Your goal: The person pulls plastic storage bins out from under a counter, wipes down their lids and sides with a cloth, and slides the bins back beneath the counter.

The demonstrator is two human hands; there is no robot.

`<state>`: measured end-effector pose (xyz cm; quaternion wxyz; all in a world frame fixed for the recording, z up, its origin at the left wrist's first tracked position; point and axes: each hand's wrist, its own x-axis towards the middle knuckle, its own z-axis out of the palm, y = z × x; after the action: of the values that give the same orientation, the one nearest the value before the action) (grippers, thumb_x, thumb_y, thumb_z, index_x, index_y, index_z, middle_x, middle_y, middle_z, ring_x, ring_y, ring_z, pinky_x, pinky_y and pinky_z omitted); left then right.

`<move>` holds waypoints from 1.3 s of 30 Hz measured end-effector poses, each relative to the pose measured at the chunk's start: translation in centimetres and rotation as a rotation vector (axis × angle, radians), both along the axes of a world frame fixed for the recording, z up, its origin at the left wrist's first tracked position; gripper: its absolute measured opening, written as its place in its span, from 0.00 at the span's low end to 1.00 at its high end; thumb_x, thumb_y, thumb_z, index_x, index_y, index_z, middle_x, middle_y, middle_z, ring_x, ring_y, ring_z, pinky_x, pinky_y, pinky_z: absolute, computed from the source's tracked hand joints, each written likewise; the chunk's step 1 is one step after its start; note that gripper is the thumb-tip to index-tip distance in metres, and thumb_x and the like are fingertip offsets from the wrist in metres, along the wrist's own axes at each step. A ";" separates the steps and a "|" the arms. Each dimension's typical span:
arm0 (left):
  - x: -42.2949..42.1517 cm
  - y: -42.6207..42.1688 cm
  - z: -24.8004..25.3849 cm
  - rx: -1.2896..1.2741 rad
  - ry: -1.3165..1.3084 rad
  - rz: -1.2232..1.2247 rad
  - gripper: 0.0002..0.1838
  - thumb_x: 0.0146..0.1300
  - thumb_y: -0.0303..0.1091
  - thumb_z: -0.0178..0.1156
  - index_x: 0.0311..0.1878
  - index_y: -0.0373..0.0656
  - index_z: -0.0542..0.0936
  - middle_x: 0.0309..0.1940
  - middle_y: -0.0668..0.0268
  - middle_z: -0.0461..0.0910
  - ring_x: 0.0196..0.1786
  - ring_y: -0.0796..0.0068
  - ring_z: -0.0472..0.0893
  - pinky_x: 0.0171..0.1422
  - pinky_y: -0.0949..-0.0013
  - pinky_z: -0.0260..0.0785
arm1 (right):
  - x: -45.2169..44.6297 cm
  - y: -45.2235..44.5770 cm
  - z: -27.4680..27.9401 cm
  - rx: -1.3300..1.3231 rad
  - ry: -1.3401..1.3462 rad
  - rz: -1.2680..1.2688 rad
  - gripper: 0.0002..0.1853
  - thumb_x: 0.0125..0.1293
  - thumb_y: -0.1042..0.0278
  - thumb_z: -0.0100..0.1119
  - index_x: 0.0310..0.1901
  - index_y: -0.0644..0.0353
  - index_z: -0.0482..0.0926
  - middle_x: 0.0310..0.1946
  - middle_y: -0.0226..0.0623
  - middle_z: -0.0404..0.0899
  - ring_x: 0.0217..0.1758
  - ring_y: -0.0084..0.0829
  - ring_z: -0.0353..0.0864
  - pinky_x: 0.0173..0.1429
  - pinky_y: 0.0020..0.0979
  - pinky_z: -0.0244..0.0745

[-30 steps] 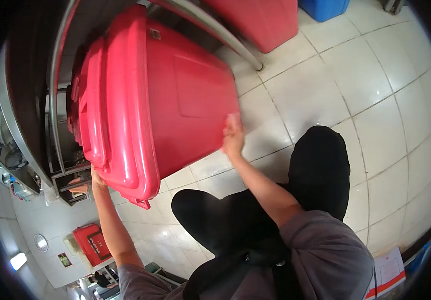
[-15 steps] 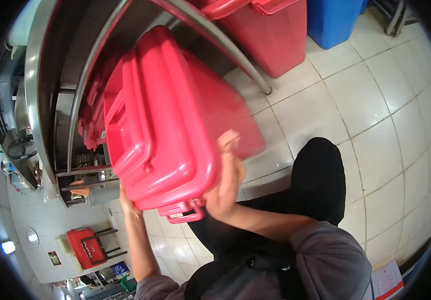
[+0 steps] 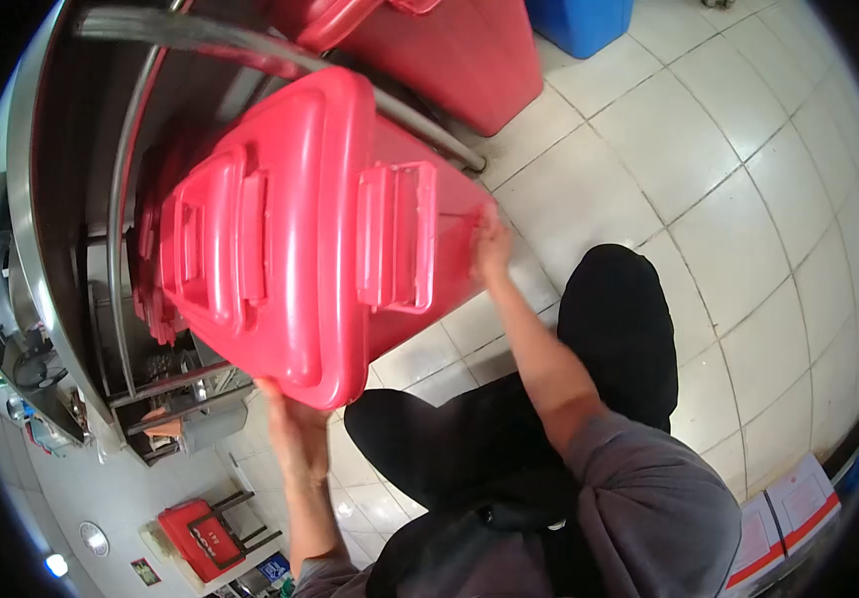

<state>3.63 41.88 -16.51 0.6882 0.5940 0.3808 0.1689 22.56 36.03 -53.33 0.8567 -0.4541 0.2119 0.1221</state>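
Observation:
A large red lidded bin (image 3: 335, 239) is tilted in front of me, its lid facing left and its base to the right. A handle clip (image 3: 399, 239) on its side faces up toward me. My left hand (image 3: 300, 444) grips the lid's near edge, thumb at the rim, with some fingers hidden behind it. At the base end, my right hand (image 3: 492, 249) holds the bin's lower edge; its fingers are partly hidden and slightly blurred.
A steel-framed table with a metal leg (image 3: 449, 149) stands left. Behind are another red bin (image 3: 469, 65) and a blue bin (image 3: 584, 25). White floor tiles (image 3: 639, 169) spread right. A red box (image 3: 200, 538) stands at lower left, printed boxes (image 3: 788, 518) at lower right.
The bin has rotated, bringing a side handle clip round toward me. My right hand has moved from beside the lid to the base. My left hand stays at the lid's near edge.

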 end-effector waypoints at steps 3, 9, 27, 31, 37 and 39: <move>-3.4 12.4 -0.5 -0.117 -0.062 -0.062 0.37 0.72 0.63 0.47 0.69 0.38 0.67 0.65 0.57 0.73 0.66 0.61 0.74 0.69 0.52 0.68 | -2.2 -0.5 13.6 -0.177 -0.514 -0.039 0.27 0.68 0.76 0.46 0.70 0.61 0.65 0.62 0.48 0.65 0.65 0.41 0.67 0.67 0.41 0.66; -2.2 29.2 0.5 -0.495 -0.072 0.293 0.31 0.72 0.53 0.51 0.65 0.36 0.71 0.63 0.54 0.75 0.67 0.58 0.73 0.72 0.50 0.64 | -2.8 -1.5 6.7 -0.700 -0.497 0.047 0.27 0.67 0.81 0.41 0.68 0.58 0.68 0.61 0.41 0.71 0.60 0.39 0.73 0.62 0.35 0.70; 0.3 29.5 -7.0 0.237 -0.136 0.485 0.34 0.71 0.58 0.50 0.67 0.40 0.69 0.63 0.60 0.73 0.60 0.63 0.76 0.61 0.58 0.73 | 4.2 -16.9 32.4 -0.271 -0.986 0.389 0.18 0.76 0.65 0.50 0.63 0.62 0.74 0.45 0.35 0.75 0.43 0.23 0.78 0.48 0.25 0.75; 0.5 20.3 -4.3 1.032 0.021 0.716 0.37 0.62 0.40 0.68 0.69 0.34 0.63 0.64 0.49 0.63 0.63 0.56 0.68 0.67 0.58 0.64 | 2.9 -15.0 34.0 -1.278 -1.274 0.376 0.10 0.66 0.70 0.60 0.48 0.56 0.81 0.43 0.39 0.75 0.49 0.39 0.77 0.49 0.37 0.76; 3.2 2.5 0.5 1.426 -0.322 0.269 0.30 0.66 0.31 0.61 0.69 0.36 0.64 0.68 0.50 0.62 0.71 0.53 0.61 0.76 0.51 0.50 | -3.9 -14.3 33.7 -1.290 -1.224 0.354 0.08 0.68 0.63 0.55 0.43 0.52 0.83 0.43 0.37 0.76 0.46 0.46 0.76 0.46 0.44 0.75; 4.7 0.4 0.4 1.323 -0.309 0.121 0.28 0.66 0.30 0.60 0.68 0.37 0.66 0.68 0.50 0.62 0.72 0.53 0.60 0.77 0.52 0.48 | -4.6 -14.6 34.1 -1.257 -1.205 0.411 0.09 0.68 0.62 0.55 0.43 0.52 0.83 0.43 0.37 0.76 0.46 0.46 0.76 0.45 0.44 0.76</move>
<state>8.37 42.31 -16.10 0.2158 0.8366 0.1274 0.4871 18.01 21.45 -19.24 0.3769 -0.8557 -0.3319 -0.1248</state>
